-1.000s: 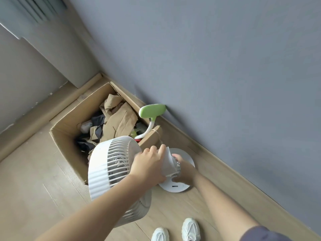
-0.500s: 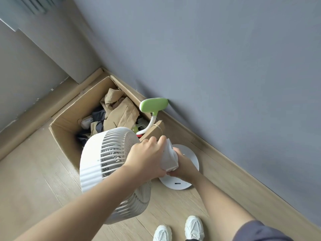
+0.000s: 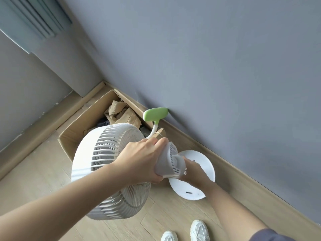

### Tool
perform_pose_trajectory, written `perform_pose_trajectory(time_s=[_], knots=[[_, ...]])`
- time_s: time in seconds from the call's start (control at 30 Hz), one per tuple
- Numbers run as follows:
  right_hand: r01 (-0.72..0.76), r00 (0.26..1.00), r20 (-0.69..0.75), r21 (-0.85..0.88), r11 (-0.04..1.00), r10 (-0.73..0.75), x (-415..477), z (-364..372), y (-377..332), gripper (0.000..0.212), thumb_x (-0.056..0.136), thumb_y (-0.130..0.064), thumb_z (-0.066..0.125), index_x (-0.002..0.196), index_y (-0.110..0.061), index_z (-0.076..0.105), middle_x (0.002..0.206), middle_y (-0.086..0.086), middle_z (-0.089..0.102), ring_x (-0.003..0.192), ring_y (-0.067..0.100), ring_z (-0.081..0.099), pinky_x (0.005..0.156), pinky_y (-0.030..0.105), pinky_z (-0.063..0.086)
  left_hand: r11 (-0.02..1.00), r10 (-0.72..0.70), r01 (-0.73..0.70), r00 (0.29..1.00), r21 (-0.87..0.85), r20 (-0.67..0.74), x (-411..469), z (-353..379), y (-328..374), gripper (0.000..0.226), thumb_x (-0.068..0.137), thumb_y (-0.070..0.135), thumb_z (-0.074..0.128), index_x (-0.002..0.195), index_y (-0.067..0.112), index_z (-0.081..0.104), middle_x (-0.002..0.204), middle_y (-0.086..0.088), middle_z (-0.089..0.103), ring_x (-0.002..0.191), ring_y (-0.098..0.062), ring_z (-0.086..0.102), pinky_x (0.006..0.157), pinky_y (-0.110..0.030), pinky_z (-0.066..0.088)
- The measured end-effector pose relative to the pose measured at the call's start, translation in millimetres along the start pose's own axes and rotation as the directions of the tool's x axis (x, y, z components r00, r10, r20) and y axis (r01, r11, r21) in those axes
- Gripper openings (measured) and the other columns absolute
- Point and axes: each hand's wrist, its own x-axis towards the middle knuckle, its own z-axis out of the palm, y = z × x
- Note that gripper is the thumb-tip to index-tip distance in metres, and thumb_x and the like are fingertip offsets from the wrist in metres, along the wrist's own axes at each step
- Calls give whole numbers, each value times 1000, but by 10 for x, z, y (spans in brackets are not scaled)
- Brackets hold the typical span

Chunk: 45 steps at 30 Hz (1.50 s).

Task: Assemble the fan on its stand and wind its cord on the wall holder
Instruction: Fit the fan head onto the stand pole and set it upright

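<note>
Left hand grips white fan by rear housing above round stand base at floor's wall edge; right hand beneath, fingers hidden, grip unclear.

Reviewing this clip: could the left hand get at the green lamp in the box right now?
Probably not as things stand. The left hand has its grip on the back of the fan, so it is busy. The lamp stands just beyond it, with nothing visibly between.

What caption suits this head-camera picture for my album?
Left hand grips the white fan by its rear housing; right hand reaches beneath, above the round base.
</note>
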Motion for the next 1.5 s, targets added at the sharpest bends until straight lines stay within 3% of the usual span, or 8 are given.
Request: perform_pose_trajectory(time_s=[0.27,0.47,0.6,0.73,0.83,1.13,1.3,1.5], knots=[[-152,986,-80,-37,988,149,-566,-262,-400,13,68,-15,62,77,-24,60,61,-4,67,60,17,68,63,32,60,994,107,-106,994,29,-30,-252,-556,169,84,59,60,65,129,27,32,107,6,54,91,-20,59,64,-32,47],[-185,975,-124,15,983,185,-1138,-631,-646,15,74,-26,61,85,-16,63,63,4,68,47,16,60,44,24,51,983,186,-186,980,5,-75,-375,-976,378,85,54,65,63,125,29,33,108,10,58,90,-21,61,71,-36,51],[-165,972,-161,53,985,172,-1603,-906,-616,16,70,-30,61,79,-18,64,72,9,71,61,30,70,63,43,61,973,228,-230,970,-9,-80,-427,-1222,710,89,52,65,65,125,30,32,111,12,58,92,-20,62,72,-36,51],[-167,960,-220,36,985,170,-2144,-1186,-450,3,71,-17,67,72,-18,64,73,8,72,75,34,72,68,41,59,964,266,-265,961,13,-72,-472,-1426,1247,90,54,64,67,129,31,30,112,13,58,93,-18,62,70,-31,48],[-200,949,-254,-26,979,187,-2620,-1414,-178,19,75,-24,69,83,-7,67,84,9,75,82,26,70,74,35,55,953,304,-302,949,37,-86,-549,-1549,1841,90,55,63,68,129,31,30,111,14,59,92,-17,61,69,-30,47],[-239,918,-329,-6,971,224,-3905,-1920,629,17,70,-24,71,62,-26,56,85,3,73,82,20,67,71,30,51,916,400,-393,911,83,-101,-714,-1776,3376,93,56,64,72,132,28,31,108,7,61,92,-19,59,74,-32,48],[-289,881,-374,64,955,291,-4503,-2081,988,13,69,-22,74,80,-17,69,89,4,73,84,20,65,74,29,51,844,514,-493,855,211,-60,-701,-1898,4060,89,55,70,67,124,25,35,103,7,62,85,-21,60,72,-34,49],[-303,797,-459,260,917,393,-5071,-2280,1440,26,67,-20,76,55,-28,55,72,-5,65,73,15,60,67,25,45,727,651,-621,759,292,-8,-560,-2061,4826,88,56,72,64,123,24,36,102,7,63,83,-21,60,72,-36,51]])
